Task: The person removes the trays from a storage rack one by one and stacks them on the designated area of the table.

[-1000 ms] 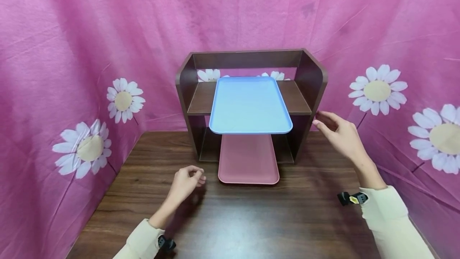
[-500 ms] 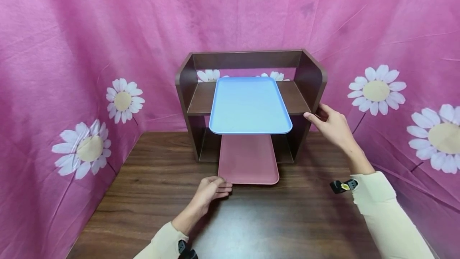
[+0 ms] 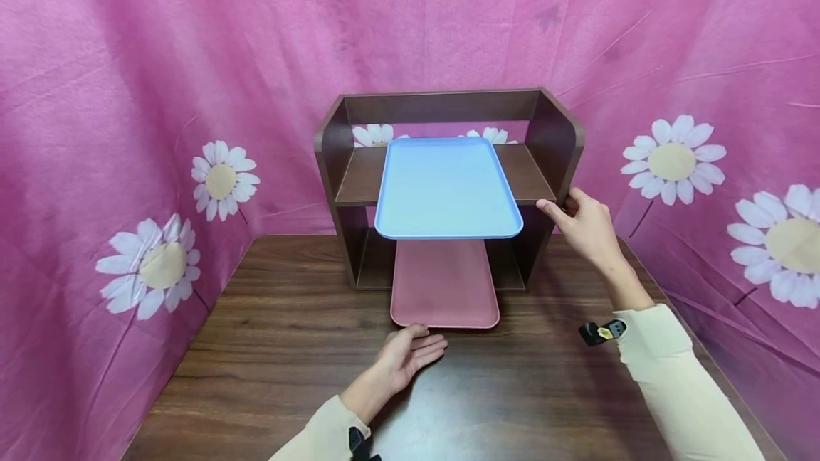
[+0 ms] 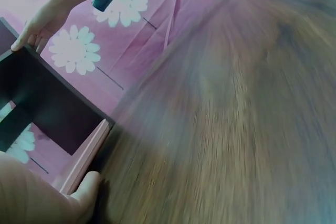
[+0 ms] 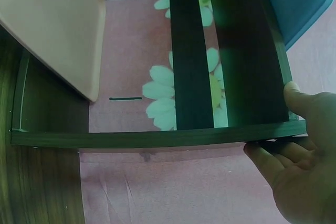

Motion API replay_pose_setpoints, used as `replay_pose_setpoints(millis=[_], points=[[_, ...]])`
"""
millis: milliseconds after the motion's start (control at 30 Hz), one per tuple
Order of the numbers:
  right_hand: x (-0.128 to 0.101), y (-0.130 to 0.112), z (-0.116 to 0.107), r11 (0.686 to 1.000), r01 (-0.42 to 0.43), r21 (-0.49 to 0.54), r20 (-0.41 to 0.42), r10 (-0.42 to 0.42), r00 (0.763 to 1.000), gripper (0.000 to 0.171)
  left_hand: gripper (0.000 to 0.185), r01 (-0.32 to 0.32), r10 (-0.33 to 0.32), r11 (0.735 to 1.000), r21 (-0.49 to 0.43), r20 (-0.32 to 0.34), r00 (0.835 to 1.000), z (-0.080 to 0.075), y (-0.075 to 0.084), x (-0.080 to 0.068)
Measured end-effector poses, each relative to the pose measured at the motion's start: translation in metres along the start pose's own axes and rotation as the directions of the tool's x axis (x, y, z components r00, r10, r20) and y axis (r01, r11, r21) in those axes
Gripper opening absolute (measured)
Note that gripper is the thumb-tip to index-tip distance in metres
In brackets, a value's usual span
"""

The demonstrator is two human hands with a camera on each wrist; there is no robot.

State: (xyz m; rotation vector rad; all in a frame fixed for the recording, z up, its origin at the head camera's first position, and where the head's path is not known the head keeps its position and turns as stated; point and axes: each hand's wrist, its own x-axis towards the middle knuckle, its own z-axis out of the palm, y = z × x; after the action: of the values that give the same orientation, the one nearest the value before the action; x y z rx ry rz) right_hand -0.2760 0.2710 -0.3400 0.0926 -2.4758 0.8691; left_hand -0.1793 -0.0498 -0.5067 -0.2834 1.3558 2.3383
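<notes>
Shelf unit point(image 3: 448, 162), dark wood, two tiers, stands at the back of the bench point(image 3: 288, 347). Blue tray point(image 3: 447, 187) lies on the upper tier, overhanging its front edge; pink tray point(image 3: 444, 283) lies on the bench under the lower tier, its near end sticking out. Right hand point(image 3: 586, 226) grasps the unit's right side panel, thumb on the front edge, fingers point(image 5: 268, 163) curled round the outer face. Left hand point(image 3: 403, 358), palm up, fingers relaxed and extended, holds nothing; fingertips lie just beside the pink tray's near edge. Handling note: likely best to brace the unit firmly before sliding fingers under that rim, keeping the tray level.
</notes>
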Motion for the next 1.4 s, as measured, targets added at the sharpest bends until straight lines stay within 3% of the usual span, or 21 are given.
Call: replay_pose_setpoints(millis=[200, 300, 533, 667, 900, 1167, 1400], points=[[0.000, 0.002, 0.002, 1.000, -0.012, -0.003, -0.013, 0.012, 1.000, 0.045, 0.024, -0.039, 0.032, 0.973, -0.229, -0.031, 0.999, 0.011, -0.007, 0.010], [0.000, 0.002, 0.002, 1.000, -0.010, -0.006, -0.012, 0.010, 1.000, 0.045, 0.019, -0.074, 0.060, 0.957, -0.280, -0.060, 0.996, 0.015, -0.009, 0.012], [-0.001, 0.001, 0.002, 1.000, -0.012, -0.008, -0.009, 0.012, 1.000, 0.045, 0.032, -0.160, 0.136, 0.943, -0.293, -0.102, 0.985, 0.022, -0.011, 0.013], [-0.001, 0.001, 0.002, 1.000, -0.015, -0.006, -0.004, 0.015, 1.000, 0.046, 0.038, -0.228, 0.193, 0.915, -0.332, -0.135, 0.972, 0.028, -0.011, 0.015], [-0.002, 0.001, 0.002, 1.000, -0.012, -0.007, 0.001, 0.012, 1.000, 0.048, 0.033, -0.316, 0.237, 0.869, -0.381, -0.241, 0.941, 0.031, -0.012, 0.020], [-0.002, 0.001, 0.002, 1.000, -0.014, -0.010, -0.005, 0.014, 1.000, 0.047, 0.034, -0.361, 0.268, 0.859, -0.362, -0.282, 0.921, 0.030, -0.013, 0.019], [-0.002, 0.001, 0.003, 1.000, -0.013, -0.008, -0.002, 0.013, 1.000, 0.047, 0.027, -0.366, 0.252, 0.855, -0.367, -0.324, 0.912, 0.029, -0.012, 0.019]])
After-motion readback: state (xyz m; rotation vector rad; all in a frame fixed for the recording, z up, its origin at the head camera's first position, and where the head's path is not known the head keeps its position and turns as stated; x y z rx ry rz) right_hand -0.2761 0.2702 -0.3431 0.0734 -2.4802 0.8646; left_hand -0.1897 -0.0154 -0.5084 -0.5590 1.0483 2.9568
